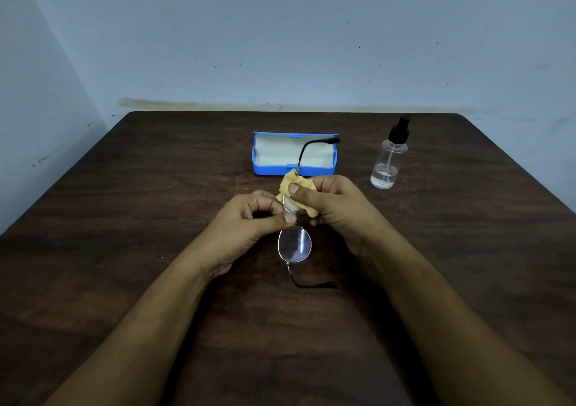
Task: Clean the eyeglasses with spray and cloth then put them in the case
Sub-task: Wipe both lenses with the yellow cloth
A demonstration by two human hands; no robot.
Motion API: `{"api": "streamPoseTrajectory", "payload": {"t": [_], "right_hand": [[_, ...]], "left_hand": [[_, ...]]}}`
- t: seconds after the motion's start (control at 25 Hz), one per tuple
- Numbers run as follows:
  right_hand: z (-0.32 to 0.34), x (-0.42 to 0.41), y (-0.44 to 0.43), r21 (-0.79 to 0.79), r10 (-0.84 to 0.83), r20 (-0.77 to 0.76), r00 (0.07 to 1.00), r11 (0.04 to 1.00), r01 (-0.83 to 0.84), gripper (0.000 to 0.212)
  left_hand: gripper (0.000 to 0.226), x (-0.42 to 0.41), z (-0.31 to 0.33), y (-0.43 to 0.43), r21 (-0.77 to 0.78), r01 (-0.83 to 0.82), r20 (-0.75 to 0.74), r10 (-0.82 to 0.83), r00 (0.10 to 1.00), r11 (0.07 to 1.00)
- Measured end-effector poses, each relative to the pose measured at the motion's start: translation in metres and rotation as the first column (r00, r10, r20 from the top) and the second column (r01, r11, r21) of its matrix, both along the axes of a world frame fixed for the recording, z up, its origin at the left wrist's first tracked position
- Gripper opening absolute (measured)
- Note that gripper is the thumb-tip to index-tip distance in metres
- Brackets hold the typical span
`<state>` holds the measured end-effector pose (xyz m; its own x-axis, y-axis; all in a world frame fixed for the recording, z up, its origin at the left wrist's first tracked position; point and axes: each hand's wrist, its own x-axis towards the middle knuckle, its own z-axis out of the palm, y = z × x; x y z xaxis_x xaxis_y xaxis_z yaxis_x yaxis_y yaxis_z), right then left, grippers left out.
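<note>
Thin-rimmed eyeglasses (295,244) are held above the table's middle, turned so one lens points toward me and the other away. My left hand (249,218) pinches the frame at the bridge. My right hand (333,206) presses a yellow cloth (296,187) around the far lens, which is mostly hidden by it. One black temple arm sticks up in front of the open blue case (261,169); the other hangs below the near lens. A clear spray bottle (388,159) with a black nozzle stands right of the case.
The dark wooden table (124,218) stands against a pale blue wall. The case lies open near the back centre, its light lining showing. Both my forearms reach in from the near edge.
</note>
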<state>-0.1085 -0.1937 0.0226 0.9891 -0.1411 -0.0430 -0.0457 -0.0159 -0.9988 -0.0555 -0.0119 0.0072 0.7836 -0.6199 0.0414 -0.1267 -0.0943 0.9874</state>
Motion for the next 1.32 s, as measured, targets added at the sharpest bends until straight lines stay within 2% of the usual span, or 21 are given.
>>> {"api": "streamPoseTrajectory", "payload": {"t": [0.16,0.28,0.44,0.64,0.76,0.92,1.16,1.32], "right_hand": [[0.001,0.0,-0.003,0.118,0.036,0.046,0.998,0.992,-0.041,0.02],[0.001,-0.001,-0.005,0.172,-0.042,-0.004,0.999,0.984,0.043,0.017],[0.001,-0.004,-0.001,0.067,-0.013,-0.006,1.0,0.998,0.014,0.027],[0.005,-0.003,0.004,0.189,0.047,-0.02,0.999,0.981,-0.043,0.008],[0.002,-0.002,0.008,0.133,-0.006,-0.043,0.999,0.991,0.012,0.014],[0.0,0.0,0.01,0.089,-0.064,0.006,0.998,0.994,0.063,0.019],[0.007,-0.002,-0.011,0.128,0.118,-0.026,0.993,0.985,-0.113,0.027],[0.006,-0.007,-0.011,-0.041,-0.043,-0.016,0.999,0.998,0.042,0.021]], "left_hand": [[0.021,0.002,-0.001,0.001,-0.026,-0.027,-0.033,0.026,0.999,0.999],[0.019,0.001,-0.002,0.0,-0.015,-0.007,-0.035,0.006,0.999,1.0],[0.03,0.003,-0.003,0.001,-0.021,-0.008,-0.05,0.007,0.999,1.0],[0.02,0.001,-0.001,0.001,-0.012,0.005,-0.047,-0.005,0.999,1.0],[0.016,-0.001,0.0,0.001,-0.023,0.036,-0.069,-0.037,0.997,0.999],[0.008,0.0,0.001,0.001,-0.024,0.036,-0.035,-0.037,0.999,0.999],[0.015,0.003,0.0,0.002,-0.082,-0.009,-0.07,0.003,0.998,0.997],[0.021,0.003,0.0,0.001,-0.094,-0.025,-0.084,0.017,0.996,0.995]]}}
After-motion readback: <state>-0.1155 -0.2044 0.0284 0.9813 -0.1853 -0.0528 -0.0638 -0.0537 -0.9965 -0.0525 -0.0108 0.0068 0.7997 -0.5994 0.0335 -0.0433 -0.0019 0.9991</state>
